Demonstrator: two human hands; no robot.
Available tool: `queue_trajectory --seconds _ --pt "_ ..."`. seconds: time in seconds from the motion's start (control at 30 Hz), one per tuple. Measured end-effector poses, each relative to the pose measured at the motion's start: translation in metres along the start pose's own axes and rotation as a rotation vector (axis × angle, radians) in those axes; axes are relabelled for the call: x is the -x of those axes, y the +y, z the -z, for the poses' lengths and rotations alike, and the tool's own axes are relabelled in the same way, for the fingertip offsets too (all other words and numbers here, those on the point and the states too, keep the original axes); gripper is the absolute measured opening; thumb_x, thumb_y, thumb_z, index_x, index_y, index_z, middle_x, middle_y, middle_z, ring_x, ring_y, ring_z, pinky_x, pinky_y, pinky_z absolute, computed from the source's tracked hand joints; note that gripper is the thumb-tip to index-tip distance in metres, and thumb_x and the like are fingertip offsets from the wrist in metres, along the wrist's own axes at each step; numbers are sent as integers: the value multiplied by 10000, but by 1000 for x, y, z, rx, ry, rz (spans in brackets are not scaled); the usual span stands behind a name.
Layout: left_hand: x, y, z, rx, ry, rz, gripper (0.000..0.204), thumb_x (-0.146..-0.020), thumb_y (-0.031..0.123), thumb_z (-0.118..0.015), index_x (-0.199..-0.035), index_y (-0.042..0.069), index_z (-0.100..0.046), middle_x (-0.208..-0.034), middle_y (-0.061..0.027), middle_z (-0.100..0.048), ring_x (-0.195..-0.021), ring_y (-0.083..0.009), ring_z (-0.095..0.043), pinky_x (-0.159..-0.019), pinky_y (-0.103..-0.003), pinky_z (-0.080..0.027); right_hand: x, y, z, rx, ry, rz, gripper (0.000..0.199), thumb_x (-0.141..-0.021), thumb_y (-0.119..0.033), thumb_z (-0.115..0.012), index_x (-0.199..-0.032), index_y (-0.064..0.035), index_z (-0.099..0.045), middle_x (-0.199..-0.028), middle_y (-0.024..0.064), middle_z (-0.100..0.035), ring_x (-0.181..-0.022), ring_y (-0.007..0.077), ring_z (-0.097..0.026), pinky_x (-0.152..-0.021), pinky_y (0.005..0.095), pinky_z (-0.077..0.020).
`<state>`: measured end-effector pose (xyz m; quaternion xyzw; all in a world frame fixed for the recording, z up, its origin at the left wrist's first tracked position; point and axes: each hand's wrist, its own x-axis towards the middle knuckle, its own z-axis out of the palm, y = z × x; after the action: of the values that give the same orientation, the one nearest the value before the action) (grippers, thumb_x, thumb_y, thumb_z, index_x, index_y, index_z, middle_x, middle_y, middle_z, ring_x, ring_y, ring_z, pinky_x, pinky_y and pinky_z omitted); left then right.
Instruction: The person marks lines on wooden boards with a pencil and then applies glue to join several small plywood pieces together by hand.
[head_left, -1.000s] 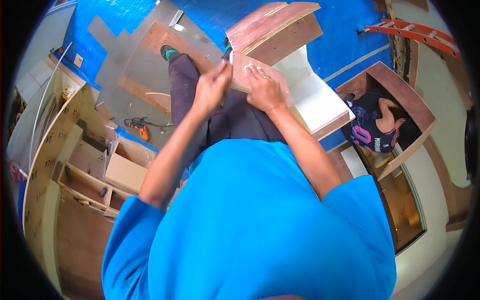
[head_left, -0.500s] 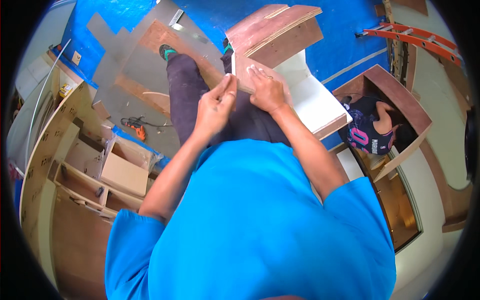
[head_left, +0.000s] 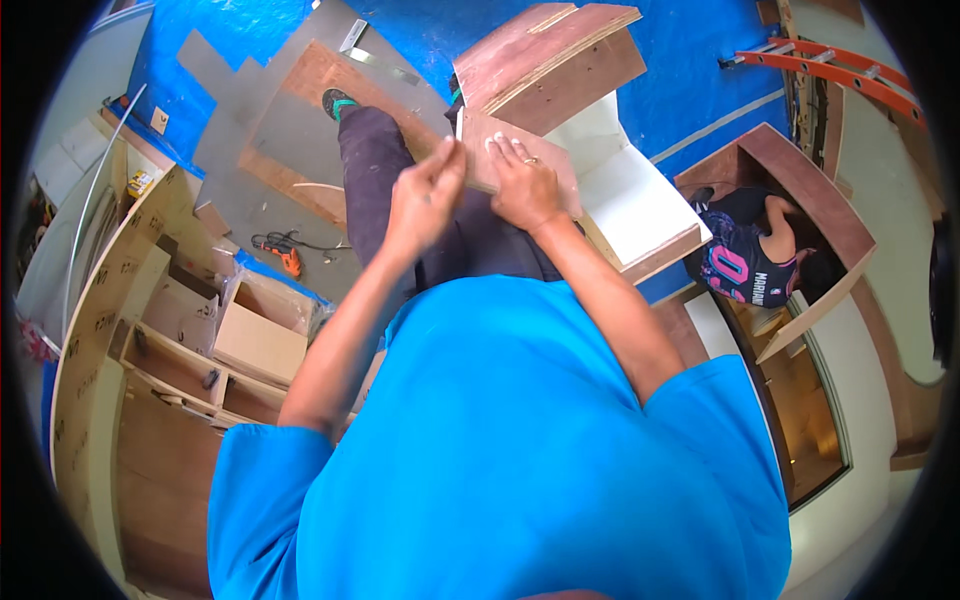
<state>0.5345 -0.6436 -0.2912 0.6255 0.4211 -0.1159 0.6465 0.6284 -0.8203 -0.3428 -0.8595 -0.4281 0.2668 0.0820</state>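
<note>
Wooden panel (head_left: 478,158) is lying over the person's right leg (head_left: 505,245). Right hand (head_left: 527,192) is resting flat and open on it; left hand (head_left: 425,198) is curling beside its left edge, grip unreadable from where I'm standing. Farther right, a co-worker (head_left: 735,262) is crouching inside a wooden box (head_left: 812,185).

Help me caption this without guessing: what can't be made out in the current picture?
All in the head view:
- Left hand: motion blur leaves unclear whether its fingers pinch anything small.
- Wood panel: partly covered by the right hand.
- Right shoe: mostly hidden by the plywood assembly.
- Co-worker: hands lost in shadow inside the wooden box.
- Orange ladder: far end cut off by the dark fisheye rim.
</note>
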Motion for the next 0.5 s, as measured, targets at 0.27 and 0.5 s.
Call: queue_trajectory --seconds 0.27,0.5 --pt "-62 -47 7 -56 6 12 519 -1012 412 -609 -1393 65 -675 -913 -165 -757 -828 -151 -676 -812 -355 -543 -5 -5 1 -93 -42 31 669 -745 -138 -729 -1399 -49 -620 -1460 172 -630 -1305 354 -633 -991 513 -558" --pt "-59 -29 4 -134 17 -47 548 -1014 420 -621 -1400 32 -652 -979 -266 -747 -871 -157 -711 -842 -369 -554 -8 -9 7 -38 -25 14 670 -746 -139 -730 -1402 -55 -620 -1461 168 -630 -1295 352 -638 -982 510 -559"
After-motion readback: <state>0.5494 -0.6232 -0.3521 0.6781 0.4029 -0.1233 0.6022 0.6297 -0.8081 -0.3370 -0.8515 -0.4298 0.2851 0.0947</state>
